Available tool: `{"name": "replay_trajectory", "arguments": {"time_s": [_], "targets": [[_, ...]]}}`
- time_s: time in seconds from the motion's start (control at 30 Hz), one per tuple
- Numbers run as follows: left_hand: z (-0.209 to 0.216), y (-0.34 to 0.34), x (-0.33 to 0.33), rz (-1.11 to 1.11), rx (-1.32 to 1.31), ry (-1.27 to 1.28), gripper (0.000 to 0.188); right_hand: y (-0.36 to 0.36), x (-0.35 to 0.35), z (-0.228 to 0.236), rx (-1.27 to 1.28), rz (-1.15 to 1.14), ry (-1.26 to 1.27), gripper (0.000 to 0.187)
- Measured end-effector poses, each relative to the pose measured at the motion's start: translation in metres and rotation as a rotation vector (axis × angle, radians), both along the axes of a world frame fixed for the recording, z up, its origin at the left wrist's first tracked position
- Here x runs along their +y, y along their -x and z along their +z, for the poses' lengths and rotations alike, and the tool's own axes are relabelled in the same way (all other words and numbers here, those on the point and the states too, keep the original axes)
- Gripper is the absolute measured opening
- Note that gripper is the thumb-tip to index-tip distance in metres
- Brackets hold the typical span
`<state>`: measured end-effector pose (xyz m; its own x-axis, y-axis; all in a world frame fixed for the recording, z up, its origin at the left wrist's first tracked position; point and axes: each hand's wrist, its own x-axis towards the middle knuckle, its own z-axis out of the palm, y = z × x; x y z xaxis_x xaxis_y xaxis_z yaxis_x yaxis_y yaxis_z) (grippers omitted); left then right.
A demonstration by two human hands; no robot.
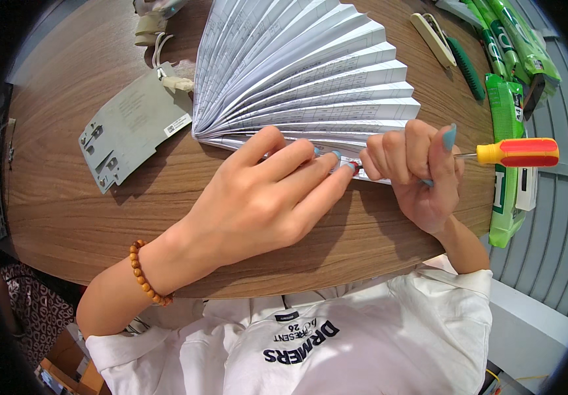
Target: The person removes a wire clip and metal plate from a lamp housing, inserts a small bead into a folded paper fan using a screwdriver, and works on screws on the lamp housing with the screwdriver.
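Observation:
A fan of pleated printed paper (323,66) lies spread on the wooden table, its folds meeting at the left. My left hand (264,191) lies over its near edge, the fingers bent and pressed together on the lowest fold. By those fingertips shows a small dark red bit, too small to name. Closed just to the right, my right hand (422,164) grips a screwdriver (520,153) by its metal shaft. The red and yellow handle points right, away from the paper. Its tip is hidden around the fingers.
A grey metal plate (132,115) with cut-outs lies left of the fan, beside a white cable connector (175,81). At the right are a beige-handled tool (432,39), a dark green stick (466,68) and green packets (509,105) near the table's edge (491,191).

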<state>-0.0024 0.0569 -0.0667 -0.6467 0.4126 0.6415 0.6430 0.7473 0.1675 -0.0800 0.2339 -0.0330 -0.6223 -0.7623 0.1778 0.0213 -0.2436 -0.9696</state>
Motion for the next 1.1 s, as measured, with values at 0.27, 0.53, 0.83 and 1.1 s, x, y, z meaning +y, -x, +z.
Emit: {"name": "replay_trajectory", "arguments": {"time_s": [0.27, 0.53, 0.83, 1.1], "targets": [[0.0045, -0.005, 0.0001, 0.0, -0.048, 0.05, 0.033, -0.0034, -0.0016, -0.0003, -0.013, -0.005, 0.012, 0.048], [0.0028, -0.0007, 0.0026, 0.009, -0.004, 0.048, 0.026, 0.0004, 0.0014, 0.0004, -0.021, -0.014, 0.035, 0.048], [0.003, -0.0005, 0.0017, 0.001, 0.001, 0.062, 0.027, -0.0007, 0.0007, -0.0021, -0.033, 0.03, 0.054, 0.048], [0.006, -0.0031, 0.0023, 0.015, -0.053, 0.072, 0.033, -0.0005, 0.0015, -0.004, -0.012, 0.03, 0.041, 0.048]]}}
